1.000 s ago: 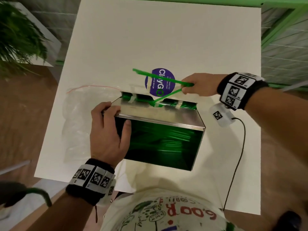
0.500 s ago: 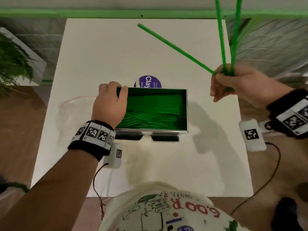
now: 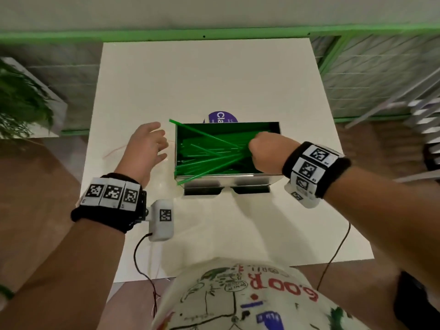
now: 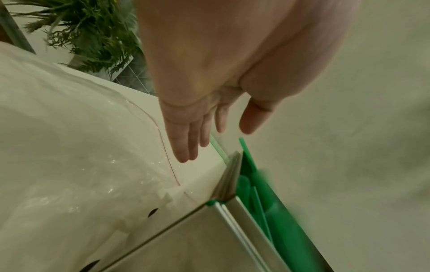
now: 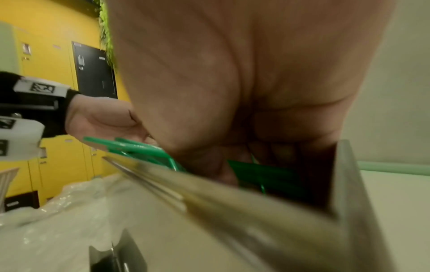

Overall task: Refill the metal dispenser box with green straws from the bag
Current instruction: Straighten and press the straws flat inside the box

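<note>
The metal dispenser box stands open-topped mid-table, full of green straws. My right hand hovers over its right half and grips a few green straws. They fan leftward across the opening, with tips poking past the left and front rims. My left hand is just left of the box with straight spread fingers, holding nothing, above the clear bag. The left wrist view shows those fingers over the bag, beside the box corner. In the right wrist view, the curled right hand dips inside the box wall.
The white table carries a purple round sticker behind the box. A green plant stands off the table's left side, and a green rail runs along the back. Thin cables hang from both wrist cameras.
My right hand came down from the upper right and brought its straws into the box opening. My left hand let go of the box's left edge and opened beside it.
</note>
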Available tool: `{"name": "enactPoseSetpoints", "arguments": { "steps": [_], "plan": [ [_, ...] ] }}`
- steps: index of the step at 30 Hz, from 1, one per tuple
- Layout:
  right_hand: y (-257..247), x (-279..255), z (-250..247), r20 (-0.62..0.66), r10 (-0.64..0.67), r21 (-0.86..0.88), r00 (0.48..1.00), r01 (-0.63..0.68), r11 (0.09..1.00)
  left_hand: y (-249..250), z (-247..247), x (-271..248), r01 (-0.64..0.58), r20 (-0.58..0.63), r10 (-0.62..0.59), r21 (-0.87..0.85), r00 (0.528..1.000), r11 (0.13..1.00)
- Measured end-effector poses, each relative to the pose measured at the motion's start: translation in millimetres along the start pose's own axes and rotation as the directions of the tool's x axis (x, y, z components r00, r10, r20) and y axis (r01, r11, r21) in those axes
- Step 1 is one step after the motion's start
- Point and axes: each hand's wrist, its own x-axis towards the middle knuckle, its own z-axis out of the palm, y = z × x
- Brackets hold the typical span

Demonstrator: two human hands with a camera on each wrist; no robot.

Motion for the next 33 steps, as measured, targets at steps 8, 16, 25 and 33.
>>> {"name": "enactPoseSetpoints", "arguments": {
  "steps": [8,16,25,33],
  "plan": [
    [-22,-5,-17,-0.096,0.101,-0.138,0.990,-0.114,0.984,-11,10,-30,-0.675,0.324,0.662,0.632,0.675,0.379],
    [-40,22,-5,-0.093,0.025,0.028,0.995,-0.023,0.999,-2,46,-11,-0.669,0.737,0.212,0.674,0.642,-0.314],
    [-32,34,3,0.014,0.132,-0.096,0.991,-0.130,0.987,19,84,-1,-0.597,0.618,-0.082,0.703,0.782,-0.387],
    [-18,33,-2,-0.027,0.092,0.064,0.995,-0.090,0.994,21,88,0,-0.649,0.639,-0.155,0.685,0.754,-0.331]
  ]
}}
